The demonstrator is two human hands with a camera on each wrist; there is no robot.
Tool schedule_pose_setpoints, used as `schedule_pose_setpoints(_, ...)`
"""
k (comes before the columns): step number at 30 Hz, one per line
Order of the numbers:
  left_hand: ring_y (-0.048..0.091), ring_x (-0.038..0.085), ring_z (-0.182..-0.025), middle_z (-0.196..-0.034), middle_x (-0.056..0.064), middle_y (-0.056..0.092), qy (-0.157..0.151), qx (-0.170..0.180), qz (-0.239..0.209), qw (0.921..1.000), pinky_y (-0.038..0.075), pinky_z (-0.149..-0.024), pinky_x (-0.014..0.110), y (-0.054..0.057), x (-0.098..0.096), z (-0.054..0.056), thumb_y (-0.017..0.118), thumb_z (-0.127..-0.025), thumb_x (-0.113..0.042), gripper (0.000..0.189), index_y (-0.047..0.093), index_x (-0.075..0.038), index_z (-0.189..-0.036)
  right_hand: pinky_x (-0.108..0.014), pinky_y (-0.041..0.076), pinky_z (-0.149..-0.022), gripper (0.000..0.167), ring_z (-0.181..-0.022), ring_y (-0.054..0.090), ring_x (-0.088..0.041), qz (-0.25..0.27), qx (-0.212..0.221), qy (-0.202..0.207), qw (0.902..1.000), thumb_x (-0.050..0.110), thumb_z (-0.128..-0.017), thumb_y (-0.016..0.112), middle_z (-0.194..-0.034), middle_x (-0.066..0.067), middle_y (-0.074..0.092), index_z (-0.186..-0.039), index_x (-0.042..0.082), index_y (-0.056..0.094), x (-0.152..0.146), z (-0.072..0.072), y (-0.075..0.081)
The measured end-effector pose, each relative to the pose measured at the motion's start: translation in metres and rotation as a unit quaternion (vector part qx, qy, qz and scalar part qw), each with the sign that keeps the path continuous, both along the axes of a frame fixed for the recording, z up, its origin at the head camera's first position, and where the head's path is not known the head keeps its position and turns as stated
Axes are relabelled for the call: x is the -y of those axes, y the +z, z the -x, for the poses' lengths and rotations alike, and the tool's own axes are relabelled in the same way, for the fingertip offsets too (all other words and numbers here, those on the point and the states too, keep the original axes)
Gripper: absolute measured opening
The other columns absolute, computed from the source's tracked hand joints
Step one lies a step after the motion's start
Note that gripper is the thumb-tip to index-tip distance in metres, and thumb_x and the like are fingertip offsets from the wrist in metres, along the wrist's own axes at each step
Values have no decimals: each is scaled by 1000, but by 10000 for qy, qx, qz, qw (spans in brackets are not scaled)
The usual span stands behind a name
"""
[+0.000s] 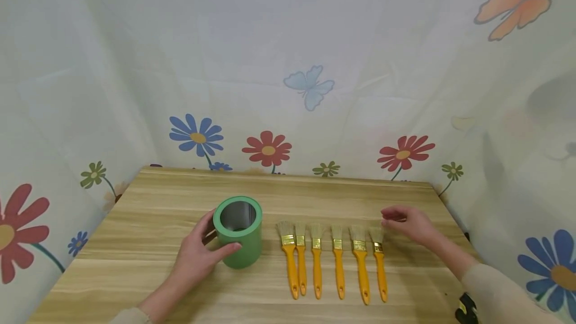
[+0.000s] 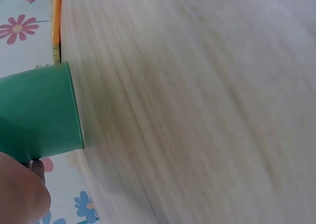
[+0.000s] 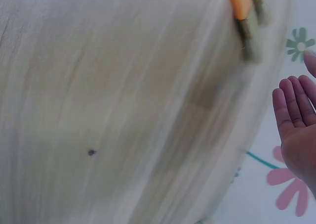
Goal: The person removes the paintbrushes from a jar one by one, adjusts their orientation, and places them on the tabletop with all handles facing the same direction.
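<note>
A green cylindrical pot (image 1: 250,247) with a thick rim and a dark, shiny inside stands at the left middle of the table. My left hand (image 1: 192,254) grips it from the left, thumb on the near side and fingers round the back. In the left wrist view, the pot (image 2: 39,110) shows its smooth green side. Right of it, several paintbrushes (image 1: 339,269) with orange handles and pale bristles lie in a row, bristles away from me. My right hand (image 1: 411,224) hovers beside the bristles of the rightmost paintbrush (image 1: 380,269), fingers loosely bent and holding nothing.
The wooden table (image 1: 171,199) ends at a pale cloth backdrop (image 1: 225,54) printed with flowers and butterflies. A small black object (image 1: 467,309) lies at the near right, close to my right sleeve (image 1: 499,286).
</note>
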State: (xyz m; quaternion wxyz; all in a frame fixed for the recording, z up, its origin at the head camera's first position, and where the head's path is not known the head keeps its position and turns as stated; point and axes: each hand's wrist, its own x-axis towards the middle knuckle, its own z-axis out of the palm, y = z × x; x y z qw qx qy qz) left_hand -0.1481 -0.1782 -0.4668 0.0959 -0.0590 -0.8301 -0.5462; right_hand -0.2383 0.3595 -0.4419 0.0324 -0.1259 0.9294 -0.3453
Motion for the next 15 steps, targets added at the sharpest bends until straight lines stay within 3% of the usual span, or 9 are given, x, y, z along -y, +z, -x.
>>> schedule_pose_setpoints(10,52,37,-146,-160,10,53,-191,15,154,9997,50,-117,54,5,8,1,96,-82,-34,101,39,-19,-164,-37,66,-92,46,-112,73,-33,265,-124,294,9991,21,-99,80,-128,-24,73,-135,-5,69,10,-11,28)
schedule_pose_setpoints(15,49,34,-149,-165,10,48,-281,-167,480,9983,48,-118,31,13,25,5,92,-87,-33,98,36,-18,-166,-45,65,-96,46,-114,72,-35,84,-541,406,9977,22,-98,82,-129,-19,74,-135,-2,70,9,-25,40)
